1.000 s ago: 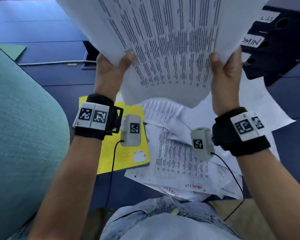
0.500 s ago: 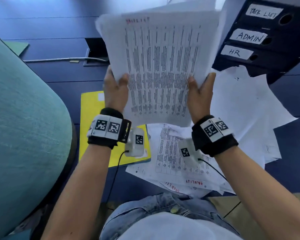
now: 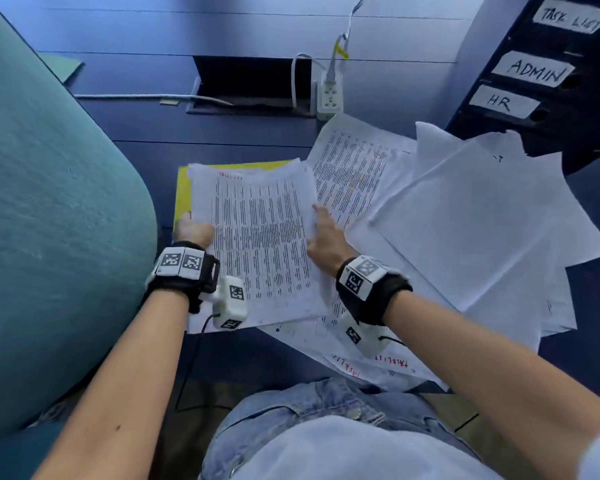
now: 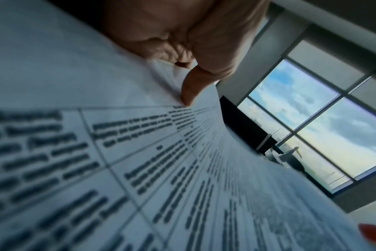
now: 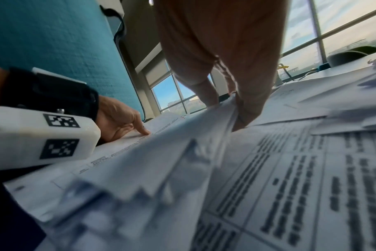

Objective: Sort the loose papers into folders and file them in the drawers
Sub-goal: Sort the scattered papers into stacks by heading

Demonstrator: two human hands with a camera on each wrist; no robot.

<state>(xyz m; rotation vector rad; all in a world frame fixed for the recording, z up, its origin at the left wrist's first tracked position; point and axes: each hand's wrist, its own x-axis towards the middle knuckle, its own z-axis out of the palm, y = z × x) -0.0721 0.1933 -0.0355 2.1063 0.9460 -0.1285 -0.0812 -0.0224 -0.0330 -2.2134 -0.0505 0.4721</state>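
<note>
Sheaf of printed sheets (image 3: 257, 244) lies on the yellow folder (image 3: 182, 188), which rests on the dark blue worktop (image 3: 153, 32). Red handwriting at the top edge; too small to read for sure. Only the folder's left strip and top edge show past the paper.

Left hand (image 3: 194, 230) holds the sheaf's left edge: thumb on top in the wrist view, fingers hidden under the paper. Right hand (image 3: 323, 237) pinches the right edge, thumb on one side and fingers on the other; that edge is lifted and the sheets fan a little there.

Just right of the sheaf, a loose spread of papers (image 3: 465, 230), some printed, some blank side up, overlapping at odd angles. More sheets with red writing stick out at the near edge, under the right wrist.

Far right, dark binders (image 3: 548, 91) with labels TASK LIST, ADMIN, HR. Behind the folder, an open cable hatch (image 3: 250, 81) with a white power strip (image 3: 329, 95). Teal chair back (image 3: 49, 202) at left.

Judgement: the step is seating this batch in the folder. To do it well, square the fanned right edge first, keep the sheaf inside the folder's outline, hold the left edge down while the right lets go. Risk: loose sheets alongside get caught up in the batch.
</note>
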